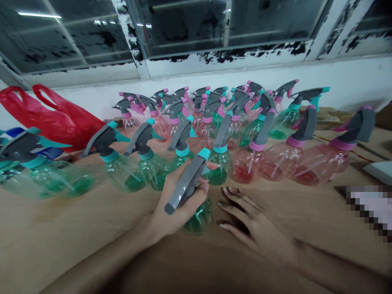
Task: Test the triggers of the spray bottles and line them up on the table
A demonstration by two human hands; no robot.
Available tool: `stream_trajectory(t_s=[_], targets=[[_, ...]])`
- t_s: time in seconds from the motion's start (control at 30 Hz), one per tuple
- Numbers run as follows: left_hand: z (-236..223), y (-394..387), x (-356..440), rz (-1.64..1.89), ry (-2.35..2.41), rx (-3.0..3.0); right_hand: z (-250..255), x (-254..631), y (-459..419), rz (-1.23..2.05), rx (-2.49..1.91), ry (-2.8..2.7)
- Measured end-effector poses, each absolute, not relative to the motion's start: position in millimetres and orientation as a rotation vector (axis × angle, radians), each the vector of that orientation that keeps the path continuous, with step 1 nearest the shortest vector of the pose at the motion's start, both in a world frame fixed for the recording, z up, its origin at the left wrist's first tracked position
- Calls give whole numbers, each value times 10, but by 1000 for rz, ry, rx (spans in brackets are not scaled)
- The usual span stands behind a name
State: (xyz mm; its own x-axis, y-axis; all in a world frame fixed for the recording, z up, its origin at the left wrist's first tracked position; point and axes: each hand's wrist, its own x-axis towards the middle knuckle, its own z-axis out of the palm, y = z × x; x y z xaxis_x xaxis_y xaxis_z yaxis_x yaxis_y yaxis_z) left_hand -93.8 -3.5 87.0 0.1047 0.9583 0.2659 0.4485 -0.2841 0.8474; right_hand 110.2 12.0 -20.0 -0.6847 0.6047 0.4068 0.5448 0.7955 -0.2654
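My left hand (180,196) is wrapped round the neck of a green spray bottle (198,218) with a grey head and teal nozzle. That bottle stands on the wooden table (128,232), its collar hidden by my fingers. To its right, my right hand (254,218) rests on the tabletop with fingers spread, holding nothing. Just beyond my hands is a row of similar bottles, among them a green spray bottle (219,165) with a teal collar and a pink spray bottle (248,163) with a pink collar.
More spray bottles crowd the back, before the white wall (190,79). A red plastic bag (61,122) sits at the left among green bottles. Cables and a white object (381,171) lie at the right, near a pixelated patch. Windows (226,24) run above.
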Motion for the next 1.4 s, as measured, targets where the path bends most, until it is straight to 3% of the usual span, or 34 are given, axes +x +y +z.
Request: stream_trajectory(t_s=[1.4], targets=[[889,-33,-948,1123,1379,1828,-200,1112,142,177,-843,-2517]])
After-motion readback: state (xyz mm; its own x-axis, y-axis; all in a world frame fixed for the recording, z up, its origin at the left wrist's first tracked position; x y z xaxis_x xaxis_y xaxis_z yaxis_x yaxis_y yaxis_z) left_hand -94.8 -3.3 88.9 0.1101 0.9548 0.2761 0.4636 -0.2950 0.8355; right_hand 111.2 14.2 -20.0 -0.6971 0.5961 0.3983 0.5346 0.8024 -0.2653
